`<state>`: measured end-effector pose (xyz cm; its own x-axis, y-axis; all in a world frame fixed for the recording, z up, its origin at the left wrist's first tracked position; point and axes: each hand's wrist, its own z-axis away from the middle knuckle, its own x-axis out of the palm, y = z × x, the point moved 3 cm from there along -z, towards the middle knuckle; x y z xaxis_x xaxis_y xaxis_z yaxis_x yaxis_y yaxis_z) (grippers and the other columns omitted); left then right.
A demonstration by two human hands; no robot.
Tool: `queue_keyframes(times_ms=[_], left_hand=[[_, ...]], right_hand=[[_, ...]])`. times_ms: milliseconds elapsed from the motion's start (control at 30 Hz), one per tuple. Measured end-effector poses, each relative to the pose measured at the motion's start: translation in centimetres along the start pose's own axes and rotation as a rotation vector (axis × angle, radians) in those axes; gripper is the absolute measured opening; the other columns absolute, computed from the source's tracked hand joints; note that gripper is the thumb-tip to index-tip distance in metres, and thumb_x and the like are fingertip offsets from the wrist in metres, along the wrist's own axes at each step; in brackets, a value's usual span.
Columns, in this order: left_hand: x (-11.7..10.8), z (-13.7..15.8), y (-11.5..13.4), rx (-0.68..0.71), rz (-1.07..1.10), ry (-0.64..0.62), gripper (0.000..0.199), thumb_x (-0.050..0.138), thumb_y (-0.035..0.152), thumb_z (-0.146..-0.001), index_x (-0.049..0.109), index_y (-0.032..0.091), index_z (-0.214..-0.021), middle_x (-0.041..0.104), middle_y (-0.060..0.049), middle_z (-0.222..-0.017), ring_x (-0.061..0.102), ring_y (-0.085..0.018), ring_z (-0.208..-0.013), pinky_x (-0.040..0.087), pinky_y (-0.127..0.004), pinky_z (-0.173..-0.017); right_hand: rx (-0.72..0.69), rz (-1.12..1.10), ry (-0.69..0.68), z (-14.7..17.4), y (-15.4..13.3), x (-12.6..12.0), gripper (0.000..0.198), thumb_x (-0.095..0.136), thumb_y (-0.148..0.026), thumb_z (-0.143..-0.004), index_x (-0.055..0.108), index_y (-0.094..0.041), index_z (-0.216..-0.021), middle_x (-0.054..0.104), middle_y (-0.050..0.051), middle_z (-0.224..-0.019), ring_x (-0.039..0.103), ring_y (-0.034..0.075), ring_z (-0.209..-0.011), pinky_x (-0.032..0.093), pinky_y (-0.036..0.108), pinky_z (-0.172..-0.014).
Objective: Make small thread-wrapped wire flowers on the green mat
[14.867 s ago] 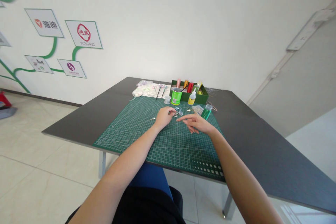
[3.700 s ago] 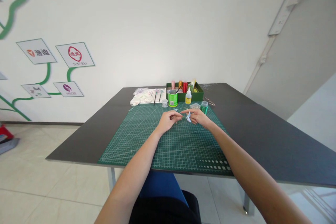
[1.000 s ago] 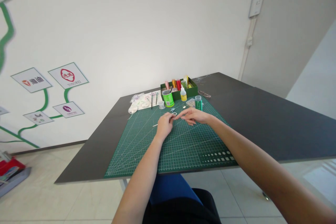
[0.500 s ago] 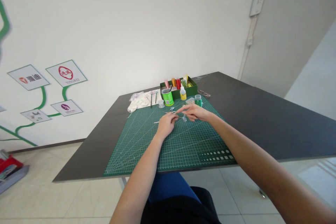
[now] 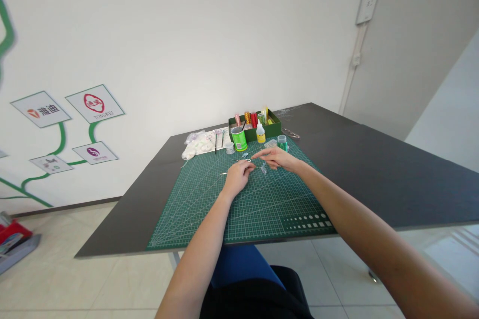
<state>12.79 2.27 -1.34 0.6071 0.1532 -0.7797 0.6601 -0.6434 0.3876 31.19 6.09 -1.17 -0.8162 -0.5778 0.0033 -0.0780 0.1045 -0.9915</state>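
Closest in there's a green gridded cutting mat lying on a black table. Left hand is over the mat, fingers curled in, and it looks like the fingertips are pinching the thin stem of a small pale-blue translucent flower-like piece, which pokes out to the right, just under the other hand. Right hand is half open with the index finger pointing at the left; can't tell if it's got anything thin in it. Just past the left fingers is a white ring-shaped handle. Beyond that: a small clear tub, a bright green cylindrical can and a white bottle with a yellow label. Behind those, a dark green open box with colourful spools.
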Motion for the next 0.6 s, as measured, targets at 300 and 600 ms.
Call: queue_keyframes(times_ms=[300, 600], left_hand=[[-0.16, 0.03, 0.27, 0.015, -0.003, -0.005, 0.014, 0.058, 0.012, -0.09, 0.071, 0.019, -0.092, 0.071, -0.003, -0.095, 0.065, -0.019, -0.09, 0.049, -0.03, -0.083], [-0.17, 0.2, 0.49, 0.046, -0.053, -0.024, 0.016, 0.056, 0.014, -0.093, 0.07, 0.02, -0.094, 0.071, -0.004, -0.097, 0.065, -0.018, -0.092, 0.049, -0.029, -0.082]], right_hand=[[0.002, 0.043, 0.018, -0.07, 0.03, -0.22, 0.043, 0.064, -0.032, -0.084, 0.069, -0.003, -0.116, 0.034, -0.012, -0.034, 0.027, 0.006, -0.032, 0.027, 0.02, -0.037], [0.028, 0.093, 0.023, 0.0, -0.07, -0.18, 0.044, 0.062, -0.031, -0.083, 0.068, -0.002, -0.117, 0.034, -0.012, -0.034, 0.027, 0.006, -0.033, 0.028, 0.02, -0.038]])
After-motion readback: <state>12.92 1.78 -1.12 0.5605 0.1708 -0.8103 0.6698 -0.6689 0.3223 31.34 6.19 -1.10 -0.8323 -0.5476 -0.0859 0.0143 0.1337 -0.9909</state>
